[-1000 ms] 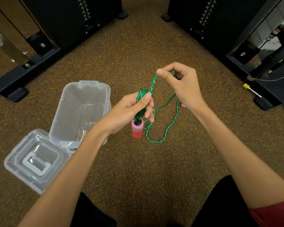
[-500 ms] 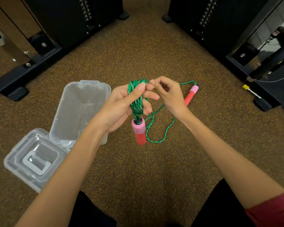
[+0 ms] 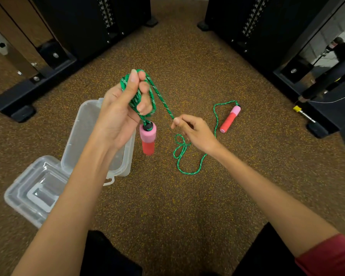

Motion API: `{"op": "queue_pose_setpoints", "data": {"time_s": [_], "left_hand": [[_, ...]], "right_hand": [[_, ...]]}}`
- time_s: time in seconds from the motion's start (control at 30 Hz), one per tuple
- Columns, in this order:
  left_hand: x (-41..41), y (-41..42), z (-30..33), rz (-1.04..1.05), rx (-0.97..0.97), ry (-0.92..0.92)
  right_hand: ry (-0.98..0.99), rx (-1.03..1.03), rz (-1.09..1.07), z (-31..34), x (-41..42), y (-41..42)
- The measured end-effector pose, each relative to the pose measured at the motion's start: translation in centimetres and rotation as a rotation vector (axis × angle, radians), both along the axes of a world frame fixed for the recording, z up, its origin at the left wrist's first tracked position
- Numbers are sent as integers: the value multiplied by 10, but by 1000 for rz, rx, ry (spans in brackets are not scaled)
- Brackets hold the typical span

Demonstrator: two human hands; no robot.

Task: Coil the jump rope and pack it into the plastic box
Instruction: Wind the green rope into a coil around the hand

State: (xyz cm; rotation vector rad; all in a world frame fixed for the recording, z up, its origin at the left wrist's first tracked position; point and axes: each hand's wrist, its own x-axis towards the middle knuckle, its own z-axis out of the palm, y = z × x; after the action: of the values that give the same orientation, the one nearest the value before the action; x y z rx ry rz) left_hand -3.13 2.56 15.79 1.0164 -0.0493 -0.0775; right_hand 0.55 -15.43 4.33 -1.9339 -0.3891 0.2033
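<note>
Several loops of green rope (image 3: pixel 136 98) gripped in left hand (image 3: pixel 120 114), right hand (image 3: pixel 193 132) pinching the strand beside the plastic box (image 3: pixel 79 136); mid-coiling, next probably winding the slack toward the far handle (image 3: pixel 230 119).

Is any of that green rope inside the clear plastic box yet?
No. The plastic box holds no rope; the green rope is coiled in the left hand and trails across the floor.

Both forearms are bare; a dark red sleeve (image 3: pixel 327 255) covers the right upper arm above black trousers (image 3: pixel 112 255).
</note>
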Motion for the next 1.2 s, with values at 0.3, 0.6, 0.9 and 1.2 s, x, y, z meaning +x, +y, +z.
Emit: {"op": "queue_pose_setpoints", "data": {"time_s": [0.3,0.6,0.9,1.2], "left_hand": [[7,26,4,159,-243,-30],[14,33,-5,268,-128,-48],[22,26,-28,273,81,-7],[10,1,-41,-82,474,47]], "right_hand": [[78,-180,104,-19,-5,-13],[38,-469,348,12,-10,-15],[-23,-468,556,78,-26,-7],[88,71,507,113,-20,-20]]}}
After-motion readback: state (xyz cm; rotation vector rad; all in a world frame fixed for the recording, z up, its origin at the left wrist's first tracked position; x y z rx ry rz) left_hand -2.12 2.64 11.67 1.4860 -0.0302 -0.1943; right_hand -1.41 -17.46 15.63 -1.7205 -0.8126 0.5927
